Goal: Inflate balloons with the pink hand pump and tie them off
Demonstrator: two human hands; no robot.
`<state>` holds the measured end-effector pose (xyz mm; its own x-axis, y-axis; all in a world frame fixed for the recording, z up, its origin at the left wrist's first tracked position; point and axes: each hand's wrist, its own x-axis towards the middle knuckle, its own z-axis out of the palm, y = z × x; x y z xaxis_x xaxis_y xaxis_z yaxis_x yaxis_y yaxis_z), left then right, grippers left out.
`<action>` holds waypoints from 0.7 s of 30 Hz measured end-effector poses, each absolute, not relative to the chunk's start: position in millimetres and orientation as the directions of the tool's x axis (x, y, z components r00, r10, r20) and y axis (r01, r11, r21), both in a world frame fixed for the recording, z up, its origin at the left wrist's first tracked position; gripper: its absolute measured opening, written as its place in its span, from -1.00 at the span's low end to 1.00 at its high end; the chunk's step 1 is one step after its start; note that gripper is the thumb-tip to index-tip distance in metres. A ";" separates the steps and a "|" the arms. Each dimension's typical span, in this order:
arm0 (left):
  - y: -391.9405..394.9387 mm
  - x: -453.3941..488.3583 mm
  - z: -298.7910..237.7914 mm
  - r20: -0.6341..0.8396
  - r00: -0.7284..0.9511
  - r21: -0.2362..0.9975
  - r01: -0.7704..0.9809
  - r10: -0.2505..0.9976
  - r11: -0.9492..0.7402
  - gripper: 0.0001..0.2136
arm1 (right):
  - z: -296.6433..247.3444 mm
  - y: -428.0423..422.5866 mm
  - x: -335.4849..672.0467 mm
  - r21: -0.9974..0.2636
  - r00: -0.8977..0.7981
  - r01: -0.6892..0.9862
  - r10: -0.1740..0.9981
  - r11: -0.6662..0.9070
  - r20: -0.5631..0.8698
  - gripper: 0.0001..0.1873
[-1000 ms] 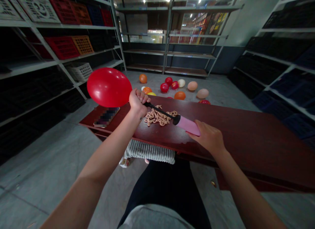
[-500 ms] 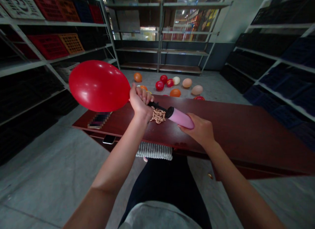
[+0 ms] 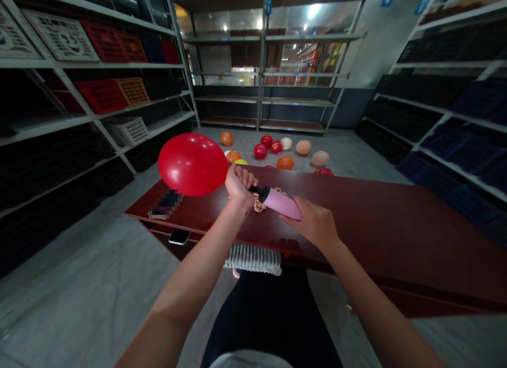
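- Head view: L hand (image 3: 240,183) is curled tight at the neck end of the red balloon (image 3: 193,164), which is at its 10 o'clock, above the table (image 3: 376,215).
- R hand (image 3: 315,220) is wrapped around the pink pump (image 3: 283,203), approx. 4 o'clock from L hand.
- To pump well, IMO: pinch neck firmly, push straight along pump axis w/o bending.
- Hidden: balloon neck & pump tip, inside L hand; cannot tell how they fit.
- Tan curly pieces (image 3: 259,204) are partly covered; phone (image 3: 165,204), approx. 9 o'clock, is pixelated.
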<state>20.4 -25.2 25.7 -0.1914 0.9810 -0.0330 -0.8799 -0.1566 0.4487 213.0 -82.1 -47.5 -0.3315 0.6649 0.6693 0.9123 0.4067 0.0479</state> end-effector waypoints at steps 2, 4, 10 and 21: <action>-21.8 18.4 21.0 -0.074 -0.196 0.440 -0.886 0.978 -0.144 -0.53 | -53.1 -79.9 218.0 0.097 -0.362 0.906 0.637 0.412 0.681 -0.44; -17.2 15.0 16.8 -0.107 -0.198 0.435 -0.891 0.974 -0.133 -0.52 | -59.9 -77.1 224.6 0.122 -0.384 0.900 0.626 0.420 0.679 -0.46; -5.2 -5.2 10.9 -0.130 -0.229 0.451 -0.880 0.965 -0.148 -0.53 | -78.1 -72.8 254.2 0.218 -0.451 0.882 0.614 0.418 0.648 -0.48; -11.2 -32.0 34.6 -0.018 -0.276 0.460 -0.855 0.961 -0.238 -0.55 | -77.0 -80.7 281.1 0.124 -0.399 0.897 0.655 0.425 0.642 -0.49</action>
<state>-32.0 -11.2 34.6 -0.2763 0.9609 -0.0176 -0.8554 -0.2375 0.4602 281.1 -80.7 -77.0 -0.3990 0.6549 0.6418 0.8967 0.4250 0.1238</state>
